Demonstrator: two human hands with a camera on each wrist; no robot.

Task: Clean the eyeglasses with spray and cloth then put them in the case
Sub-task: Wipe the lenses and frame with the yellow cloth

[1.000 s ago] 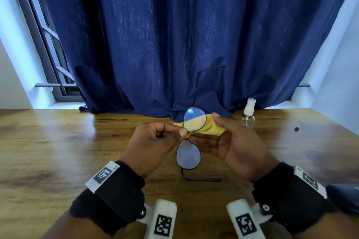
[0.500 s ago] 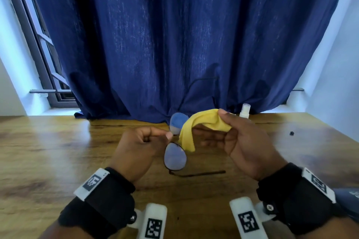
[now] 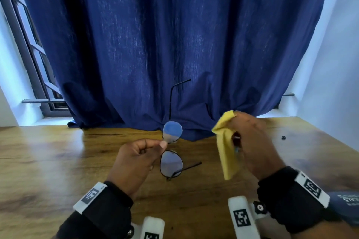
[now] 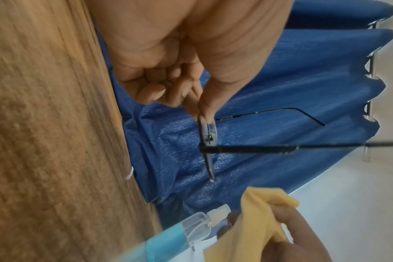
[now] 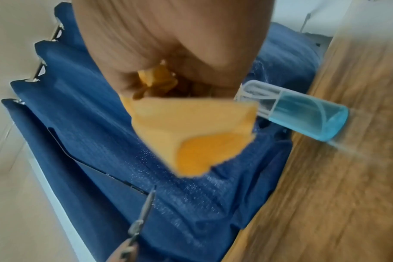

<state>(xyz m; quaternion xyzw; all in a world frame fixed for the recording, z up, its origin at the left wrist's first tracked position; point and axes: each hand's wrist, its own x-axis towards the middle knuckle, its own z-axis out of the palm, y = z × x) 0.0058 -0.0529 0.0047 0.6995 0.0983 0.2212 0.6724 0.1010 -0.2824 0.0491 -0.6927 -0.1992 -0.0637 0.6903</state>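
Note:
My left hand (image 3: 164,144) pinches the black thin-rimmed eyeglasses (image 3: 171,163) at the bridge and holds them upright above the table, one lens over the other, temples unfolded. In the left wrist view the left hand (image 4: 205,113) has thumb and forefinger on the frame of the eyeglasses (image 4: 208,134). To the right, clear of the glasses, my right hand (image 3: 235,136) grips a crumpled yellow cloth (image 3: 226,149). The cloth (image 5: 191,127) hangs from the curled fingers. The spray bottle (image 5: 303,113), with blue liquid, stands on the table right behind that hand and is mostly hidden in the head view.
The wooden table (image 3: 58,161) runs back to a dark blue curtain (image 3: 174,44). A dark blue printed case (image 3: 345,202) lies at the near right edge. A small black bit (image 3: 283,137) sits at the far right. A window (image 3: 29,64) is on the left.
My right hand has pulled the yellow cloth off the upper lens and moved right, away from the glasses. The left hand keeps its pinch, and the glasses have barely moved.

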